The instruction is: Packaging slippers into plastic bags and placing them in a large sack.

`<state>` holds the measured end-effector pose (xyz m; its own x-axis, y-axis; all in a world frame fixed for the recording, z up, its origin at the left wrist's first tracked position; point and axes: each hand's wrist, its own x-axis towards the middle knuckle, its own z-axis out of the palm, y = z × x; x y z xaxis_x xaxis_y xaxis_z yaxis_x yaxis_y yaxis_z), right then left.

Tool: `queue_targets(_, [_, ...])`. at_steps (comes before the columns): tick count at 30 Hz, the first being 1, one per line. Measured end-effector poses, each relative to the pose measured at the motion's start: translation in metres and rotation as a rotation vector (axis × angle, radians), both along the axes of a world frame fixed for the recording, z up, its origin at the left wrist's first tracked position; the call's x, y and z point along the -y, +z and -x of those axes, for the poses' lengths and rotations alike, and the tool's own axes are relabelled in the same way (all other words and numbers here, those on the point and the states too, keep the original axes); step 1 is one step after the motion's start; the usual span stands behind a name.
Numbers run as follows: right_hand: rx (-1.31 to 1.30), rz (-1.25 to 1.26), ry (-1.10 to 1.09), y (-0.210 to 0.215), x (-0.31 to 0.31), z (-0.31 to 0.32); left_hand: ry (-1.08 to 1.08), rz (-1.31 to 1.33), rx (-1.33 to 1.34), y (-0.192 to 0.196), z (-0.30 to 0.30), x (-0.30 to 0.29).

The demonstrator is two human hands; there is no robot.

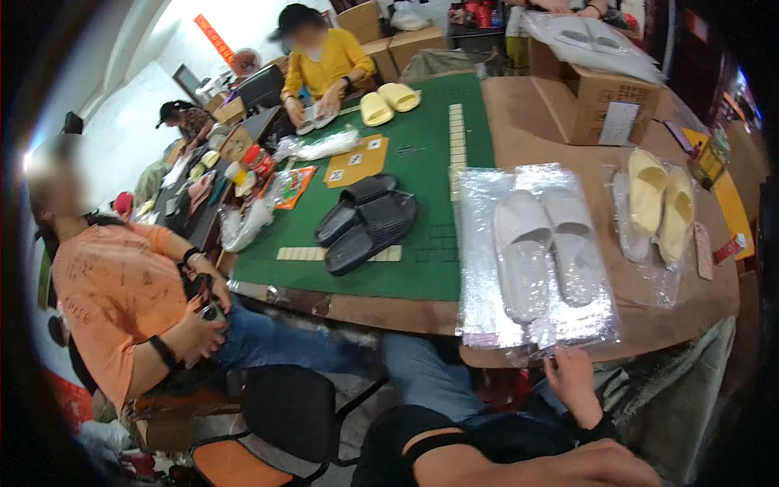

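Gripping: right hand (570, 380) pinches the near edge of the clear bag (531, 256), grip narrow
Bag: holds white slippers (544, 247), lies flat at desk (535, 122) near edge
Left hand (600, 469): low in view, grip — cannot tell
Beside: yellow slippers (659, 203), bagged, toward right edge

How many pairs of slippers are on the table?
4: white pair in a clear bag by the near edge, yellow pair bagged right, black pair centre, yellow pair far. Others may be hidden.

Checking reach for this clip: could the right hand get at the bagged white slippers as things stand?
Probably yes. The right hand is already at the near edge of the clear bag holding the white slippers, and nothing lies between them.
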<state>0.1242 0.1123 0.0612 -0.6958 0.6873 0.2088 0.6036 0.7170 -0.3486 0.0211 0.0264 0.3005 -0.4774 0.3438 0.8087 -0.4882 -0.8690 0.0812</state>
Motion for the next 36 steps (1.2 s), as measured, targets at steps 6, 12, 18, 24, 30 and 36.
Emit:
queue_targets(6, [-0.001,0.095,0.064,0.006,0.001,0.005,-0.284,0.029,0.119,-0.018,-0.03,-0.003])
queue_targets(12, [-0.018,0.149,0.073,0.02,0.004,-0.001,-0.557,0.058,0.143,-0.029,-0.039,-0.006])
queue_targets(18, [-0.065,0.38,0.16,0.037,0.01,-0.008,-0.615,0.153,0.093,-0.049,-0.013,-0.002])
queue_targets(24, [-0.441,0.583,0.322,0.084,0.006,-0.004,-0.591,0.281,0.015,-0.072,0.027,0.005])
queue_targets(30, [-0.464,0.026,0.258,0.081,-0.019,0.01,-0.543,0.423,-0.077,-0.09,0.06,0.009])
queue_targets(36, [0.0,-0.048,0.246,0.072,-0.034,0.024,-0.475,0.564,-0.182,-0.109,0.091,0.008])
